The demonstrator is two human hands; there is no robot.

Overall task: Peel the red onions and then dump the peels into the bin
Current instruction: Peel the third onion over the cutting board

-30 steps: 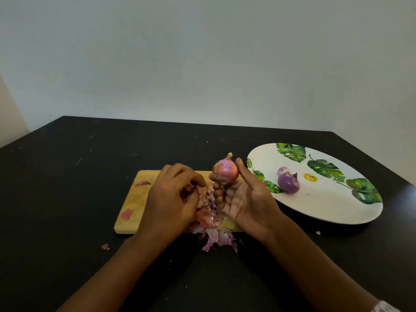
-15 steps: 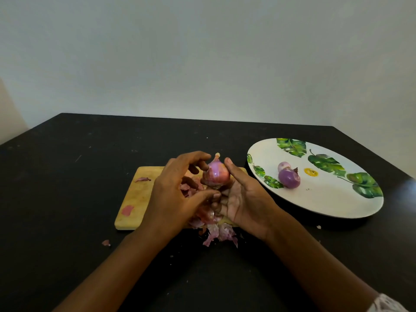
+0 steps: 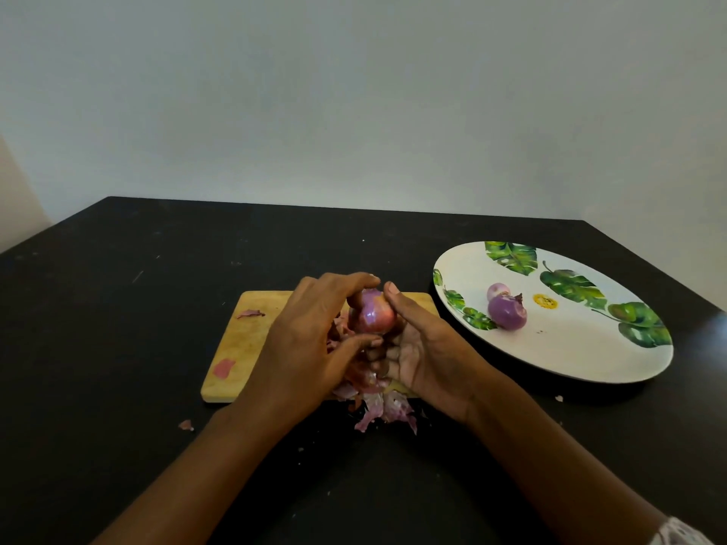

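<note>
Cutting board (image 3: 251, 340) centre of table (image 3: 118, 348) — plate (image 3: 590, 359) right, holding apparently two onions (image 3: 506, 312); peels (image 3: 383, 411) at board's near edge.

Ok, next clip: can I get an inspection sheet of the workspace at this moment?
Surface: black table, speckled with small crumbs.
Job's things: held onion above the cutting board; peels piled at the board's near edge; large onion and small onion on the plate; no bin seen.
Clutter: peel scrap on the table, left of the pile.
Grippers: left hand and right hand both grip the held onion, fingers curled round it.
Cables: nothing seen.
Surroundings: plain pale wall.
</note>
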